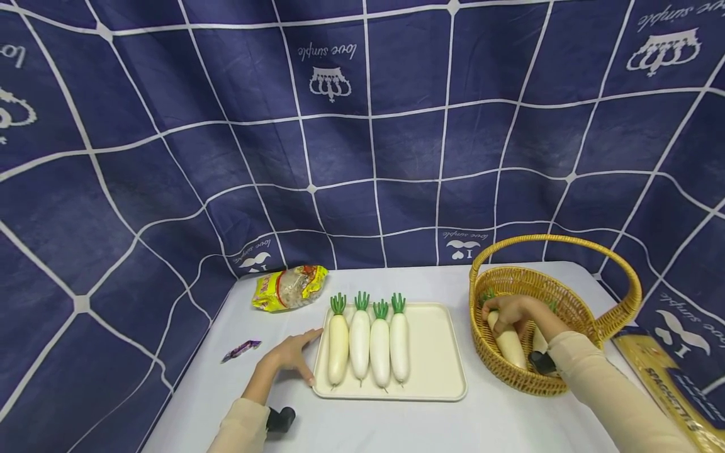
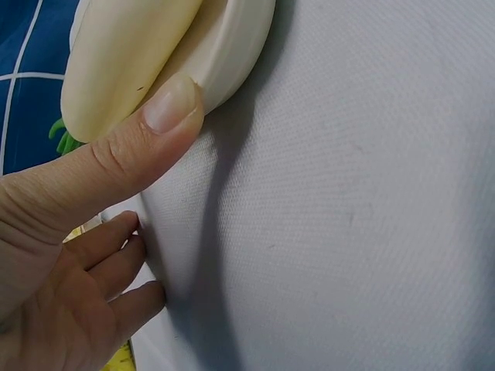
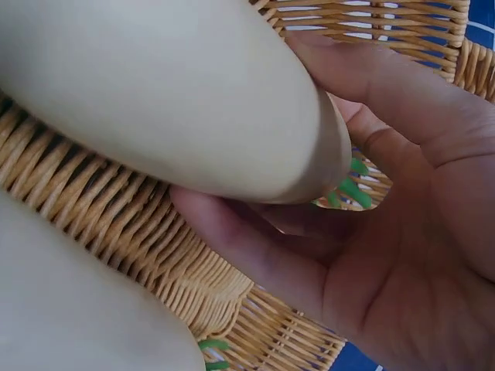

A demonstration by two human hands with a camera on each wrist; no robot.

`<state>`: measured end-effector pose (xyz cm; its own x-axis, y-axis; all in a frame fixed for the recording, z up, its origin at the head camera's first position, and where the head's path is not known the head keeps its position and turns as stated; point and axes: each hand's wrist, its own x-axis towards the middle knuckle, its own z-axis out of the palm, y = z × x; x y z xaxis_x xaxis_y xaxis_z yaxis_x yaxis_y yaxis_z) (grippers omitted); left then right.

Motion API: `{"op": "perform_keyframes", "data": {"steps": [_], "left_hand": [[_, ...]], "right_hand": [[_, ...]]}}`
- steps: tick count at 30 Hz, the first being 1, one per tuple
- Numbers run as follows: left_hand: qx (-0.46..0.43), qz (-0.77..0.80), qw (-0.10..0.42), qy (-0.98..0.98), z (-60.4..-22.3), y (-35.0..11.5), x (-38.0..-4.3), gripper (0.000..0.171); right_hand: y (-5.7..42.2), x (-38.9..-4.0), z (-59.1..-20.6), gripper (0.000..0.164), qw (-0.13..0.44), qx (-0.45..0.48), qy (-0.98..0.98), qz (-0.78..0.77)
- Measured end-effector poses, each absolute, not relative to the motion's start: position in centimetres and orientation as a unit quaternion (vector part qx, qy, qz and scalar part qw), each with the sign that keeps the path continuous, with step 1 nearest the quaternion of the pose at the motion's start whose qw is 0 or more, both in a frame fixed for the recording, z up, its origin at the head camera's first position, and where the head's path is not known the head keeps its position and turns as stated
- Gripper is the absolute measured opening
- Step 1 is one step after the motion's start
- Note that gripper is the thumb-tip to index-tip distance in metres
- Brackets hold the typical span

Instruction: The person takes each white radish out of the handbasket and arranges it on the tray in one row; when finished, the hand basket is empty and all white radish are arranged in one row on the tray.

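Inside the wicker basket [image 1: 498,371], my right hand [image 1: 512,313] grips a white radish [image 1: 510,343] near its green-leaved top. The right wrist view shows thumb and fingers around that radish [image 3: 193,100], and a second radish [image 3: 77,301] lies beside it. My left hand [image 1: 291,355] rests at the left edge of the cream tray [image 1: 433,352], its thumb [image 2: 166,112] touching the rim and its fingers spread. Several white radishes [image 1: 359,346] with green tops lie side by side on the tray, the leftmost [image 1: 338,349] more yellowish.
A yellow snack bag [image 1: 289,288] sits at the back left of the table. Nearer lies a small purple wrapper [image 1: 240,351]. A spaghetti package [image 1: 668,377] stands at the right edge, beside the basket. The basket's tall handle [image 1: 557,238] arches above it. A blue checked curtain [image 1: 396,145] hangs behind.
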<state>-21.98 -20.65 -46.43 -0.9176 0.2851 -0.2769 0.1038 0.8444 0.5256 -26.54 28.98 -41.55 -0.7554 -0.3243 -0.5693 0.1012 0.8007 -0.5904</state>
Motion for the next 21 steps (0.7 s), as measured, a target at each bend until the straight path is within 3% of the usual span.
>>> {"op": "perform_keyframes", "data": {"steps": [14,21], "left_hand": [[0.101,0.254,0.171,0.946,-46.5,-20.6,-21.9,0.107],[0.105,0.259,0.169,0.945,-46.6,-20.7,-22.0,0.107]], "right_hand": [[29.7,-26.2,-41.1,0.043,0.288,-0.108,0.89,-0.335],[30.3,-25.6,-40.6,0.046,0.226,-0.151,0.889,-0.368]]}}
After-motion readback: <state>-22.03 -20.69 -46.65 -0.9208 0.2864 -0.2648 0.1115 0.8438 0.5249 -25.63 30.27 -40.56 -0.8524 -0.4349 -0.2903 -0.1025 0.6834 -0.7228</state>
